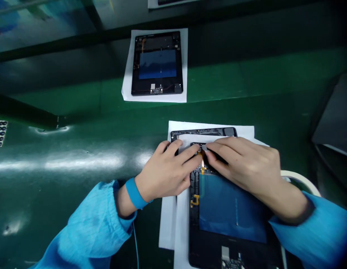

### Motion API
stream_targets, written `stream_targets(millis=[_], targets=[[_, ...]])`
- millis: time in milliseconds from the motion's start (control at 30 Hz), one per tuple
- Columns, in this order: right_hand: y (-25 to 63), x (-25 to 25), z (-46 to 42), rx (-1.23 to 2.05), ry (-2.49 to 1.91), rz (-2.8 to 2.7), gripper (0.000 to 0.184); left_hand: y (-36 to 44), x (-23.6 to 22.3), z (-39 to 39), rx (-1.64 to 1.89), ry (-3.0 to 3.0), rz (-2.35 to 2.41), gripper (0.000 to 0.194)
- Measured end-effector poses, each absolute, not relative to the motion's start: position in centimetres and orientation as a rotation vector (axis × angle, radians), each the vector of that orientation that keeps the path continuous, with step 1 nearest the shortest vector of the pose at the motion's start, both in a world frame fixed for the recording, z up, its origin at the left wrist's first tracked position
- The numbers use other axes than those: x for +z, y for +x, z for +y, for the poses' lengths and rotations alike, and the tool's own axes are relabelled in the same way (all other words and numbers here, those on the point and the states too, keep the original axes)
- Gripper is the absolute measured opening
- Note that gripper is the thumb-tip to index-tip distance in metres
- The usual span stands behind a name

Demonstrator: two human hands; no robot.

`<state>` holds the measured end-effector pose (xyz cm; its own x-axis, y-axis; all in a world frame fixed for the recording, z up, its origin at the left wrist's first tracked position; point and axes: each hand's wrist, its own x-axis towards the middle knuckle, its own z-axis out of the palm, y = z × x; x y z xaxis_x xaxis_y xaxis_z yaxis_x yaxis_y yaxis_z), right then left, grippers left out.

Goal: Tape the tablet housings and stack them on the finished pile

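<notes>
An opened tablet (196,231) lies on white sheets at the lower right, its blue battery panel (229,205) and inner parts exposed. My left hand (168,170) rests over its upper left edge, fingers spread, with two fingertips at an orange flex cable (203,167). From the right, my right hand (246,164) reaches to the same top area. Its thumb and fingers pinch together near a small grey piece (205,148); whatever sits between them is mostly hidden. Behind both hands, a second opened tablet (229,132) shows its top edge, partly covered by white sheet.
Farther back, another opened tablet (157,63) lies on white paper (127,87) upon the green table (78,145). A roll with a cream rim (299,176) stands beside my right forearm. A blue wristband (136,193) on my left wrist has a thin cord (135,239).
</notes>
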<state>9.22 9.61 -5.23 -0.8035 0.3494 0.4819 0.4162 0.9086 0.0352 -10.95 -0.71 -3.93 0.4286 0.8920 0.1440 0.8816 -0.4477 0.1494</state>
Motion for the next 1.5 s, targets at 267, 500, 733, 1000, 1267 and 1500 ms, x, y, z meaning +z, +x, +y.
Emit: stream_targets(millis=[267,500,733,1000,1267,1500], targets=[[9.1,-5.1,9.4,-0.235,-0.499,-2.645,0.009,-10.8,-4.1,-0.9,0.285,2.616,1.632,0.036],[8.5,-4.1,8.7,-0.277,-0.482,-2.78,0.018,-11.4,-4.7,-1.0,0.489,2.52,1.661,0.043],[12.8,-3.9,7.2,0.101,-0.395,-2.751,0.027,-11.2,-3.3,-1.7,0.403,2.526,1.938,0.02],[18.1,-6.4,6.8,0.175,-0.484,-2.54,0.026,-6.3,-1.8,-1.8,0.52,1.905,2.007,0.017],[19.2,-4.9,7.5,0.315,-0.476,-2.263,0.033,-10.8,1.0,-4.1,1.211,1.09,2.09,0.066],[20.8,-5.9,8.2,0.281,-0.468,-2.29,0.064,-27.1,3.7,-10.2,1.099,0.764,2.573,0.063]])
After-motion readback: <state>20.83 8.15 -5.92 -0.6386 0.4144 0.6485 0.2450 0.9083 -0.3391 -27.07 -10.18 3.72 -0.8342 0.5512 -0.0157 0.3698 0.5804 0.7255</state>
